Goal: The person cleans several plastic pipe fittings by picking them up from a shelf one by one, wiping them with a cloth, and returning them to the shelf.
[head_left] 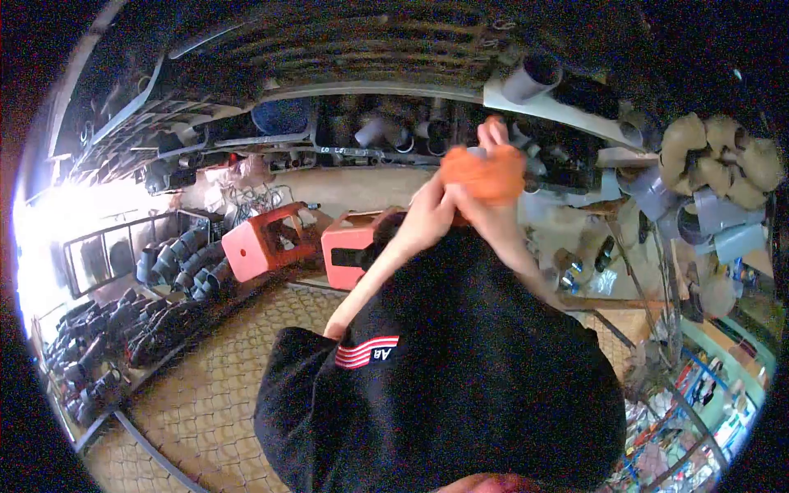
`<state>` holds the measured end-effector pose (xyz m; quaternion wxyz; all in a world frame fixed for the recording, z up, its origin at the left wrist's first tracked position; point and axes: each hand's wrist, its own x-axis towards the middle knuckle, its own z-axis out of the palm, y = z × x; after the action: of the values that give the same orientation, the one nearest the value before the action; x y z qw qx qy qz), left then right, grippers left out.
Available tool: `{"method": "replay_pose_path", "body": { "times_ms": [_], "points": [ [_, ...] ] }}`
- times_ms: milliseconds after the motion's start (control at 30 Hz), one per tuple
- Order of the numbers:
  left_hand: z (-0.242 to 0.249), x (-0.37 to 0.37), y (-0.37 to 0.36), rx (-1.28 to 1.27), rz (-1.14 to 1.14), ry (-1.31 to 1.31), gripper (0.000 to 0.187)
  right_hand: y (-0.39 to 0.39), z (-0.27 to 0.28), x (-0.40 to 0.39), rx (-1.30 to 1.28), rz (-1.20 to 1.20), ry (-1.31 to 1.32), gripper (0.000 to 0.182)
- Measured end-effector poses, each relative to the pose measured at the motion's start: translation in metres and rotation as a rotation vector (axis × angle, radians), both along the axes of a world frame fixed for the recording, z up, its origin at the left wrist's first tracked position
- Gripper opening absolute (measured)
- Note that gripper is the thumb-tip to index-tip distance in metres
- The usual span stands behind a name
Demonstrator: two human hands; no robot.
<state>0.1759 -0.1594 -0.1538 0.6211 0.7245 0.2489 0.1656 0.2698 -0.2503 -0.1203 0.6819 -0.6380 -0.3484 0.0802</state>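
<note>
An orange rounded thing (489, 177) is raised in front of my chest between both hands. It is smeared by motion, and I cannot make out its exact kind. My left hand (432, 209) is closed on its near left side. My right hand (472, 210) is closed on it from below, close against the left. Some fingertips show past its far edge, beside a small grey patch. Much of the fingers is hidden by the orange thing. Beyond it is a low shelf with grey pipe fittings (374, 131).
Two red plastic stools (246, 248) stand to the left. Grey pipe fittings (185, 259) are piled at far left. Tan bent fittings (723, 156) hang at far right. A large grey pipe piece (532, 78) lies on the upper shelf. Tiled floor (238, 370) shows below.
</note>
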Motion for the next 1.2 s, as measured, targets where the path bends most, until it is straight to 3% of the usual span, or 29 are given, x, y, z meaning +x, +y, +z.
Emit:
{"method": "replay_pose_path", "body": {
  "times_ms": [67, 133, 167, 200, 300, 400, 433, 500, 633, 700, 800, 833, 867, 933, 1000, 1067, 1167, 1200],
  "points": [
    [-0.013, -0.004, -0.009, 0.013, -0.093, -0.008, 0.034, 0.004, 0.016, 0.002, -0.139, -0.138, -0.341, 0.076],
    [0.044, -0.008, 0.007, -0.319, -0.190, 0.182, 0.036, 0.003, -0.005, 0.004, -0.067, -0.124, 0.147, 0.053],
    [0.047, -0.011, 0.011, -0.323, -0.207, 0.164, 0.036, -0.001, -0.006, 0.008, -0.097, -0.160, 0.399, 0.031],
    [0.044, -0.012, 0.012, -0.388, -0.231, 0.131, 0.036, 0.002, -0.013, 0.019, -0.064, -0.273, 0.478, 0.020],
    [0.038, -0.016, 0.014, -0.580, -0.282, 0.077, 0.038, 0.003, -0.007, 0.029, 0.123, -0.296, 0.664, 0.021],
    [0.025, -0.014, 0.012, -1.101, -0.262, -0.084, 0.043, -0.004, -0.009, 0.004, 0.134, -0.369, 0.571, 0.027],
    [0.023, -0.012, 0.010, -1.154, -0.159, -0.037, 0.043, -0.019, -0.019, -0.007, 0.107, -0.124, 0.708, 0.043],
    [0.034, -0.010, 0.004, -0.883, -0.005, 0.029, 0.046, -0.006, 0.000, -0.011, 0.125, 0.049, 0.047, 0.070],
    [0.025, -0.008, 0.009, -0.859, -0.098, 0.089, 0.042, -0.002, 0.017, -0.003, -0.111, -0.018, -0.266, 0.083],
    [0.022, -0.008, 0.012, -0.941, -0.227, 0.103, 0.039, -0.015, 0.001, 0.008, -0.279, 0.011, -0.378, 0.077],
    [0.024, -0.010, 0.020, -1.046, -0.475, 0.103, 0.042, -0.013, 0.006, -0.001, -0.033, -0.014, 0.339, 0.041],
    [0.029, -0.009, 0.019, -1.052, -0.424, 0.098, 0.045, -0.014, 0.001, 0.005, -0.070, -0.097, 0.456, 0.037],
    [0.026, -0.007, 0.015, -0.889, -0.367, 0.183, 0.044, -0.015, -0.003, 0.012, -0.107, -0.182, 0.571, 0.034],
    [0.017, -0.003, 0.004, -0.560, -0.248, 0.341, 0.042, -0.018, -0.014, 0.025, -0.081, -0.227, 0.620, 0.032],
    [0.025, -0.004, -0.002, -0.274, -0.009, 0.204, 0.043, -0.019, -0.017, 0.029, -0.066, -0.231, 0.590, 0.031],
    [0.028, -0.003, 0.001, -0.302, -0.235, -0.103, 0.048, -0.018, -0.017, 0.031, -0.059, -0.204, 0.479, 0.031],
    [0.059, -0.004, 0.003, 0.096, -0.372, 0.183, 0.050, -0.015, -0.016, 0.021, -0.084, -0.323, 0.409, 0.031],
    [0.053, -0.004, 0.003, -0.122, -0.363, 0.159, 0.051, -0.011, -0.014, 0.017, -0.094, -0.385, 0.398, 0.032]
  ]
}}
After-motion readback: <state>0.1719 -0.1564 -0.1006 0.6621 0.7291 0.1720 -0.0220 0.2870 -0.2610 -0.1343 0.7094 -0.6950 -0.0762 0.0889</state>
